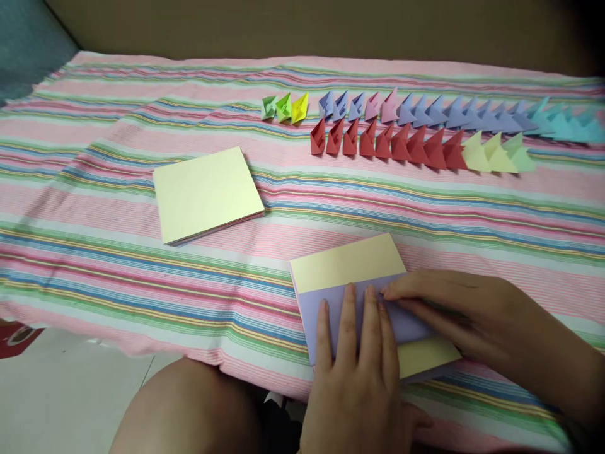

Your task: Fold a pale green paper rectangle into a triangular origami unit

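Observation:
A purple sheet of paper (314, 315), folded into a strip, lies across a stack of pale yellow paper (350, 261) at the table's front edge. My left hand (354, 353) rests flat on the purple sheet, its fingers stretched out and slightly apart. From the right comes my right hand (454, 302), with thumb and forefinger drawn together at the sheet's upper folded edge, close to my left fingertips. The undersides of its fingers are hidden.
Another stack of pale yellow paper (208, 195) lies to the left on the striped tablecloth (142, 271). Behind stand rows of folded paper pieces, red ones (368, 139) in front and purple ones (439, 112) further back. My knee (189, 410) is below the front edge.

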Tool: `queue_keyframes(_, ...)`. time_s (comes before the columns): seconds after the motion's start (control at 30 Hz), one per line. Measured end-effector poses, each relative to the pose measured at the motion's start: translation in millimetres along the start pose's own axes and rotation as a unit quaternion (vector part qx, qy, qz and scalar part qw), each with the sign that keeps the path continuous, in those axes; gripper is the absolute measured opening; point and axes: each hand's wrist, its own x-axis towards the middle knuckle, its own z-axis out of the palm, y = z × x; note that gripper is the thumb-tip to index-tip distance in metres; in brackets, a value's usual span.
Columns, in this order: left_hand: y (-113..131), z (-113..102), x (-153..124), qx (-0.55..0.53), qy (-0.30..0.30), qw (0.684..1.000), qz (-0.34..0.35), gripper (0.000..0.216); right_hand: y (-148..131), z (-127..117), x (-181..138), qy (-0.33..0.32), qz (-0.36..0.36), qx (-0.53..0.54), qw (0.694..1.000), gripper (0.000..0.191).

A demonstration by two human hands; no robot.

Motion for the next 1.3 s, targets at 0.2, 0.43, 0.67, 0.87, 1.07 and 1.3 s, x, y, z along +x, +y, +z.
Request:
queue_keyframes(0.2,-5,-10,4,-0.046,-0.058,0.997,0.013,0.087,1,4,2,0.001,-0.029,-0.003,1.0,0.027)
queue_keyframes(0.43,-3,-13,1,-0.081,-0.098,0.992,-0.022,0.08,-4,8,2,0.022,-0.043,-0.053,0.997,0.03)
queue_keyframes(0.67,-8,-12,-3,-0.096,-0.088,0.991,-0.018,0.078,-9,9,1,0.002,-0.057,-0.051,0.997,0.033)
queue_keyframes(0.87,-28,-17,-8,-0.143,-0.094,0.985,0.029,0.073,-12,8,1,-0.015,-0.031,-0.042,0.999,0.035)
queue_keyframes(1.07,-53,-26,-10,-0.189,-0.112,0.972,0.081,0.071,-10,7,1,-0.003,-0.043,-0.035,0.998,0.033)
queue_keyframes(1.3,-62,-31,-11,-0.193,-0.128,0.966,0.118,0.079,-8,8,2,0.006,-0.044,-0.041,0.998,0.034)
